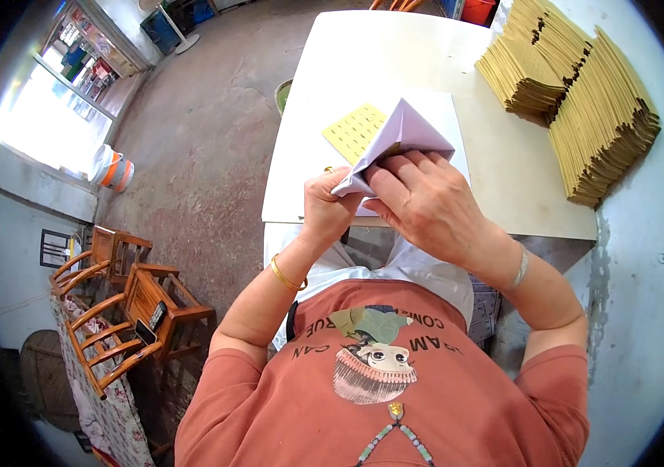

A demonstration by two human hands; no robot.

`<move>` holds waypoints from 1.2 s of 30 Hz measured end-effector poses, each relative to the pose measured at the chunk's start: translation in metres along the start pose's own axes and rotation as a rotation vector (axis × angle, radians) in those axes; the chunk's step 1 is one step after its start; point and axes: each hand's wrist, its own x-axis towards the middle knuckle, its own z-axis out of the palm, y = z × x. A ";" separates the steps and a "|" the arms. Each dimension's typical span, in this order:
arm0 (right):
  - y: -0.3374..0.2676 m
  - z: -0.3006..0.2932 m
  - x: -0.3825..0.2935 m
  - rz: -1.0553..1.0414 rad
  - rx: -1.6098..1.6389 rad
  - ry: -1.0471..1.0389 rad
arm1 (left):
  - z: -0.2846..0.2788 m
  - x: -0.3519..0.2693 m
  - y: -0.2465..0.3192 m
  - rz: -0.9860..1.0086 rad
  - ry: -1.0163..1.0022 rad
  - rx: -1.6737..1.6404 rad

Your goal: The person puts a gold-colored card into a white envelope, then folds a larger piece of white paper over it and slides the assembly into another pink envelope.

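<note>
Before me, at the near edge of the white table, both hands are on a folded piece of pale lilac paper [416, 125]. My left hand [332, 201] pinches its lower left corner between thumb and fingers. The fingers of my right hand [425, 192] reach into the paper's opening, so their tips are hidden. Something yellowish shows inside the fold, too little of it to name. Just behind the folded paper lies a yellow sheet [355, 131] with rows of small curved marks, partly covered by it. White paper [294, 192] lies beneath on the tabletop.
Stacks of folded yellow paper [600, 122] stand on the table [519, 192] against the wall at right. To the left are wooden chairs [151, 292], one bearing a phone [145, 331] and a dark keyed device [158, 314]. A white and orange bucket [111, 169] sits on the floor.
</note>
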 end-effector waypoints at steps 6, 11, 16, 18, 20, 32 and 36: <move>0.011 -0.006 0.003 -0.084 0.071 -0.160 | -0.004 0.004 0.010 0.115 -0.040 0.187; 0.012 -0.014 0.009 -0.098 0.133 -0.143 | -0.006 0.004 0.012 0.072 -0.025 0.158; 0.020 -0.033 0.014 -0.135 0.308 0.238 | -0.010 0.005 0.019 0.024 -0.021 0.024; 0.022 -0.048 0.016 0.083 0.304 0.333 | -0.009 0.005 0.017 -0.048 -0.029 -0.126; 0.027 -0.049 0.015 0.287 0.543 0.223 | -0.008 0.004 0.021 -0.097 -0.086 -0.186; 0.050 -0.045 0.003 0.336 1.241 -0.118 | -0.008 0.003 0.061 -0.471 -0.310 -0.281; 0.054 -0.051 0.002 0.236 1.071 -0.218 | -0.009 0.003 0.067 -0.556 -0.348 -0.245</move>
